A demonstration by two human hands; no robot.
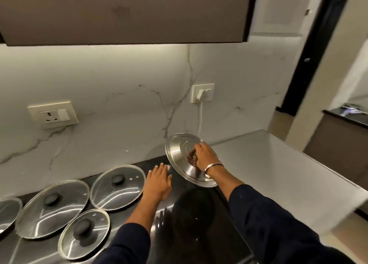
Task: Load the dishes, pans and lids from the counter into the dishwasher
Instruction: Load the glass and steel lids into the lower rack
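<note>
Right hand [205, 154] is on the steel lid [179, 158] just right of centre frame, fingers curled round the knob in its middle, and the lid is tipped up on edge, its lower rim down at the dark counter [199, 214]. A bangle [214, 167] sits on that wrist. Left hand [159, 182] lies flat on the counter beside it, fingers straight and close together, gripping nothing, fingertips just short of the steel lid's rim. Over in the lower left, glass lids with black knobs lie flat on the counter: one [119, 186] right beside the left hand, a bigger one [52, 208] left of it, a smaller one [84, 232] nearest the bottom, and a fourth [8, 212] cut off by the left edge. Behind, a marble wall with one socket [52, 114] at left and another [202, 93] with a plug in it above the steel lid. A cupboard [127, 14] fills the top of the frame.
</note>
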